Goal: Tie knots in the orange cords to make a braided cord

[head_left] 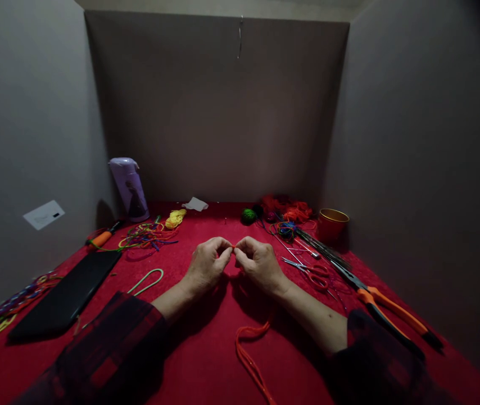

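Hands meet mid-table. The left hand and right hand press fingertip to fingertip, thumbs and forefingers pinched narrow on a small bit of orange cord. The rest of it, seemingly the same cord, lies looped and loose on the red cloth nearer the person, so little looks worked yet. The red scissors and orange-handled pliers lie untouched to the right.

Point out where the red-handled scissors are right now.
In the head view, the red-handled scissors lie on the red table just right of the right hand, which pinches an orange cord; the orange-handled pliers lie further right.
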### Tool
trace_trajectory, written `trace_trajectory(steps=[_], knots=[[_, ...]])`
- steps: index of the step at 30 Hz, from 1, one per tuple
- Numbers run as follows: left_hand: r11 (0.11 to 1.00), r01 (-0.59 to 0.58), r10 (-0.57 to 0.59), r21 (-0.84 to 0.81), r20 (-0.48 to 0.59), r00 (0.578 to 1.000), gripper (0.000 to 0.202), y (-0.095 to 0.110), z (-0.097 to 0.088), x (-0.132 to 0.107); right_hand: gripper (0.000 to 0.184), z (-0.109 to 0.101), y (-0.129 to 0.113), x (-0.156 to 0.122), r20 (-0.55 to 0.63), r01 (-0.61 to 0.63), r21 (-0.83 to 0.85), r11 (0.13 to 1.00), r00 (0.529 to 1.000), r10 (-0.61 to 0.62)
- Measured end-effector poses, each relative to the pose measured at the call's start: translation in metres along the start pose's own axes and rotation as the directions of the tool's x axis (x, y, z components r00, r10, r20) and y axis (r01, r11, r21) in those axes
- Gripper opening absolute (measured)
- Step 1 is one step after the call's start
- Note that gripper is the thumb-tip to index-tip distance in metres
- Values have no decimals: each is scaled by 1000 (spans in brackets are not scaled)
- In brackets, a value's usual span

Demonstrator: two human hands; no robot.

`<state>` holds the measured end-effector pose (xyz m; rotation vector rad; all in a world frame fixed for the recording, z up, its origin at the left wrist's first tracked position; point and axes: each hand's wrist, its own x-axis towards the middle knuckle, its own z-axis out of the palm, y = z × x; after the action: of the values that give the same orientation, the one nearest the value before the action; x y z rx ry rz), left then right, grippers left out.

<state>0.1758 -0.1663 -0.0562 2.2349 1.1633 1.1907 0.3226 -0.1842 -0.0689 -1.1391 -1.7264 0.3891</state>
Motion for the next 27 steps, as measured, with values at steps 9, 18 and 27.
trace_trajectory(steps=[9, 18, 27], knots=[[870, 250, -217, -425, 126, 968, 12, 3, 2, 3, 12, -1, -4, 2, 40, -110, 154, 982, 994, 105], [496, 503, -289, -708, 411, 864, 26, -4, 1, 1, 8, 2, -6, 2, 85, -171, 286, 943, 985, 153], [397, 553, -241, -733, 498, 833, 21, -9, -5, 3, 14, 4, -12, 2, 240, -330, 491, 806, 941, 239]])
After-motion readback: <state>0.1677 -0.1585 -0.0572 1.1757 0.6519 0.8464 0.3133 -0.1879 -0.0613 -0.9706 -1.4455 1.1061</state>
